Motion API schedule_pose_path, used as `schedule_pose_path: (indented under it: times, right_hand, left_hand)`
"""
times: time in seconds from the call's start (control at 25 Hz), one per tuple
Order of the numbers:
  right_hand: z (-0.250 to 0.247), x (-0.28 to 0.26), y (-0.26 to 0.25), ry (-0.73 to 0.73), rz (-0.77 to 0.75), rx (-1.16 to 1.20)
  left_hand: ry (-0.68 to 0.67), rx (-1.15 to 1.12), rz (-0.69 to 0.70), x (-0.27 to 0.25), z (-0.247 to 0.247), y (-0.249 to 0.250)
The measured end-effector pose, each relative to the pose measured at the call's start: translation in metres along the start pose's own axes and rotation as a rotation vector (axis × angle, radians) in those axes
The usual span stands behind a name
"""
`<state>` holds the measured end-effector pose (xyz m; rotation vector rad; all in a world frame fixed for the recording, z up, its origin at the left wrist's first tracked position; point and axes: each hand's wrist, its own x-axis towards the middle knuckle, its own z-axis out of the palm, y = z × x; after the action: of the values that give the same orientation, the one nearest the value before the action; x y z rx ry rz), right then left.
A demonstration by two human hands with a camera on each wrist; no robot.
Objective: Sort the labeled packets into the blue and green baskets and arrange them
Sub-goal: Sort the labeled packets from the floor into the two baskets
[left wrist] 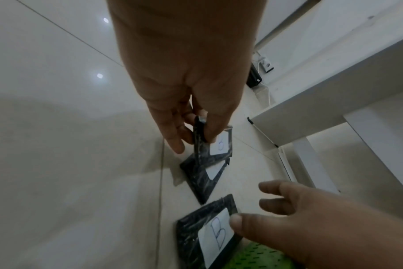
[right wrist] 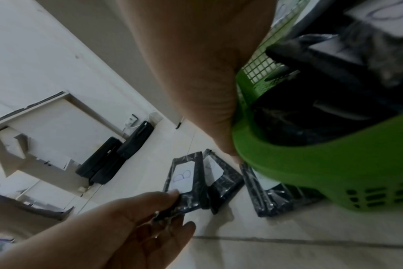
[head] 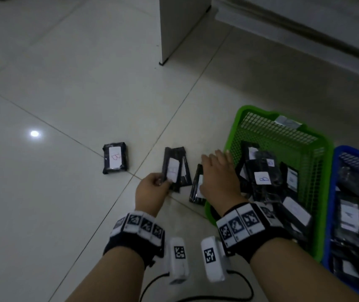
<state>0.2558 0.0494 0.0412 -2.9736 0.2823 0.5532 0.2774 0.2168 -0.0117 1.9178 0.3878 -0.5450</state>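
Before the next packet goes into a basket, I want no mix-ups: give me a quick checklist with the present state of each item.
1. Left hand pinches a packet: ok.
2. Its label reads B: ok.
3. Right hand free, fingers spread over the packet beside the basket: ok.
4. Green basket has room: ok.
5. Which basket takes B: cannot tell.
6. Floor cleared: not ok; a lone packet lies apart.

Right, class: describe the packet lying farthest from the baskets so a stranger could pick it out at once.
Start at the green basket and look left across the floor tiles, past both hands and the packets by them. The lone packet lies flat by itself, untouched, its white label marked B facing up.
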Motion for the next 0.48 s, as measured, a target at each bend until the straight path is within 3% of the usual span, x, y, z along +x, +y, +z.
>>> schedule_pose_path:
  times: [0.12,0.24,0.48]
  right_hand:
    - [-0.003,0.009,-0.011,-0.125,-0.004,-0.236]
    - [-0.003,0.017,-0.024,-0.229,-0.017,-0.505]
    - [0.003,0.026,-0.034,-0.259,-0.006,-0.567]
  left_hand:
    - [0.037,-0.237,-0.065,-0.011,-0.01,-0.01]
    - [0.083,-0.341,-0.043,-0.021,-0.006,-0.01]
    - [0.119,-0.472,-0.041,-0.028,-0.001,-0.015]
